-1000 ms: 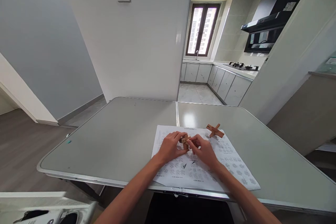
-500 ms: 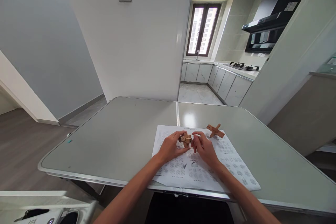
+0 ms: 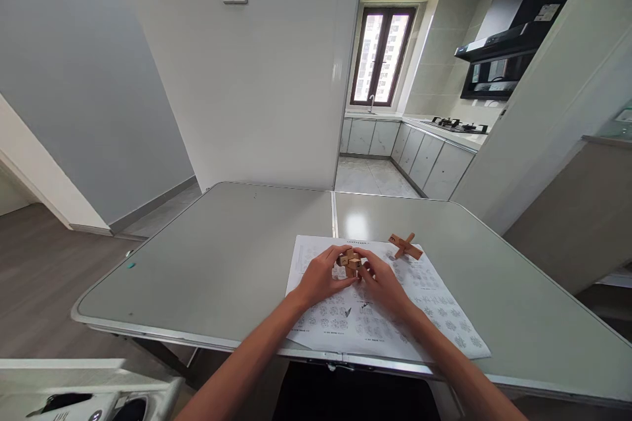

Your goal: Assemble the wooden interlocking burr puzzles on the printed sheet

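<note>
A small wooden burr puzzle (image 3: 350, 263), made of interlocked notched sticks, is held over a printed sheet. My left hand (image 3: 320, 275) grips it from the left, fingers behind and thumb in front. From the right, my right hand (image 3: 382, 279) closes on the same puzzle, its fingertips at the back and right side. Part of the puzzle is hidden by the fingers. Two loose wooden puzzle pieces (image 3: 405, 247) lie crossed near the sheet's upper right edge. Under both hands lies the white instruction sheet (image 3: 340, 335), covered with small diagrams.
The grey folding table (image 3: 237, 263) has a seam running down its middle and a metal edge close to me. A tiny teal bit (image 3: 131, 266) rests near its left edge. At the lower left stands a white appliance (image 3: 99, 401). Beyond the table is a kitchen.
My right hand has moved left onto the puzzle, its fingers now touching it. My left hand and the crossed pieces have stayed where they were.
</note>
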Demonstrator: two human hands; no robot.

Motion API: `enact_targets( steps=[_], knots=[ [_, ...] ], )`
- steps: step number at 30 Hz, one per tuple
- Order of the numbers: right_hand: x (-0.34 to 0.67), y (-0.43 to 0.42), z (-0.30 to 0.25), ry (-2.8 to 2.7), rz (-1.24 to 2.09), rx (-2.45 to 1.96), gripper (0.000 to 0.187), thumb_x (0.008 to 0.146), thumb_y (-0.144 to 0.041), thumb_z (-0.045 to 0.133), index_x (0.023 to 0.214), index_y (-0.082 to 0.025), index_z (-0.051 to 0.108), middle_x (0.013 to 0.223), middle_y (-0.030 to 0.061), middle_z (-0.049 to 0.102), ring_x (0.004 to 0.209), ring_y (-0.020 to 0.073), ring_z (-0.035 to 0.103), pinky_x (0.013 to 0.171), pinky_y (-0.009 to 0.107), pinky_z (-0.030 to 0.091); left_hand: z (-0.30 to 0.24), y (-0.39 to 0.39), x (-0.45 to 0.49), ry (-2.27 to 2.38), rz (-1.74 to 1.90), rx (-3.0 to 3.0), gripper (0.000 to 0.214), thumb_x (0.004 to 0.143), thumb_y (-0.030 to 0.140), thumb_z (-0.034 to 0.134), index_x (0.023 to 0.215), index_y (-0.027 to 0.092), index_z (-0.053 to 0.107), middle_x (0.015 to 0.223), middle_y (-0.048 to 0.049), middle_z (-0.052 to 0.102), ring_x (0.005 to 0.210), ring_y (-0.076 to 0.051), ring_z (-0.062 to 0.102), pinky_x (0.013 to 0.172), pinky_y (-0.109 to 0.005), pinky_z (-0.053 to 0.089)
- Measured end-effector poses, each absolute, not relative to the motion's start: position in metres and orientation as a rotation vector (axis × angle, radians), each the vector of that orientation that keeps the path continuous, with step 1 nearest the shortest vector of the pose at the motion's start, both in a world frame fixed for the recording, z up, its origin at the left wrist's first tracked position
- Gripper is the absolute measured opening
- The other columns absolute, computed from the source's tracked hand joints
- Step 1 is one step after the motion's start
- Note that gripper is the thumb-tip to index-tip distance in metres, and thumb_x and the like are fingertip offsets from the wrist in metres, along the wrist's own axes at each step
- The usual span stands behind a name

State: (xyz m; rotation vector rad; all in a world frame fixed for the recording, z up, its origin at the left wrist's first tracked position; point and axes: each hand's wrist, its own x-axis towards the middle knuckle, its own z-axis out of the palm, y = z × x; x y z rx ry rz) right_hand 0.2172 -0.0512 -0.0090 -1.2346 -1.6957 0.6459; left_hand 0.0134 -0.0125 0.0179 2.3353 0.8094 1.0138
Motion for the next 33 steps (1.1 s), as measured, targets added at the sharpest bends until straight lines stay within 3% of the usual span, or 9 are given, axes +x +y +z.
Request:
enact_targets(
  steps=[3,9,13,17,21,28,33],
  knots=[
    [0.219,-0.05,-0.011,-1.695,0.661,-1.234,0.037,0.102,-0.037,0.045,0.135,-0.027,0.059,0.114,0.0068,0.073,0.078,0.0219,0.069,0.079,0.04,0.057,0.019,-0.013,0.014,0.802,1.013,2.327,0.064,0.083,0.035,0.08,0.141,0.033,0.053,0.126,-0.0052,0.068,0.102,-0.024,0.069,0.09,-0.039,0.058],
    [0.22,-0.048,-0.009,-1.689,0.704,-1.186,0.042,0.103,-0.047,0.044,0.136,-0.027,0.061,0.124,0.0091,0.071,0.101,0.0273,0.068,0.085,0.04,0.056,0.02,-0.013,0.013,0.789,1.0,2.287,0.063,0.085,0.037,0.078,0.142,0.032,0.052,0.127,-0.0058,0.067,0.104,-0.024,0.067,0.091,-0.039,0.057],
    [0.221,-0.047,-0.008,-1.651,0.795,-1.199,0.046,0.104,-0.055,0.041,0.132,-0.024,0.06,0.092,0.006,0.071,0.073,0.0223,0.063,0.069,0.036,0.052,0.02,-0.013,0.012,0.764,0.995,2.274,0.065,0.084,0.036,0.08,0.143,0.031,0.051,0.129,-0.0057,0.066,0.104,-0.024,0.067,0.09,-0.038,0.057],
    [0.222,-0.045,-0.009,-1.595,0.931,-1.185,0.047,0.101,-0.064,0.042,0.115,-0.024,0.063,0.067,-0.0023,0.057,0.057,0.0185,0.052,0.058,0.031,0.045,0.021,-0.013,0.012,0.737,0.996,2.253,0.063,0.085,0.033,0.08,0.142,0.032,0.052,0.128,-0.0057,0.066,0.106,-0.024,0.066,0.095,-0.039,0.056],
    [0.224,-0.04,-0.013,-1.584,1.031,-1.169,0.046,0.102,-0.065,0.038,0.093,-0.024,0.058,0.066,-0.0024,0.055,0.055,0.0175,0.051,0.057,0.031,0.045,0.02,-0.013,0.013,0.705,0.997,2.245,0.064,0.084,0.031,0.081,0.141,0.032,0.052,0.127,-0.0057,0.064,0.11,-0.024,0.065,0.096,-0.039,0.055],
    [0.225,-0.039,-0.015,-1.565,1.075,-1.154,0.043,0.104,-0.061,0.039,0.086,-0.025,0.054,0.066,-0.0012,0.055,0.054,0.0178,0.051,0.056,0.032,0.045,0.019,-0.014,0.014,0.69,1.0,2.255,0.065,0.085,0.029,0.081,0.143,0.032,0.051,0.128,-0.0065,0.064,0.111,-0.024,0.066,0.097,-0.04,0.055],
    [0.223,-0.041,-0.011,-1.548,1.023,-1.17,0.043,0.102,-0.063,0.044,0.09,-0.024,0.06,0.063,-0.0023,0.056,0.054,0.0175,0.051,0.055,0.031,0.044,0.016,-0.011,0.013,0.723,0.976,2.28,0.069,0.085,0.028,0.08,0.145,0.032,0.048,0.13,-0.007,0.064,0.113,-0.026,0.066,0.098,-0.041,0.055]
  ],
)
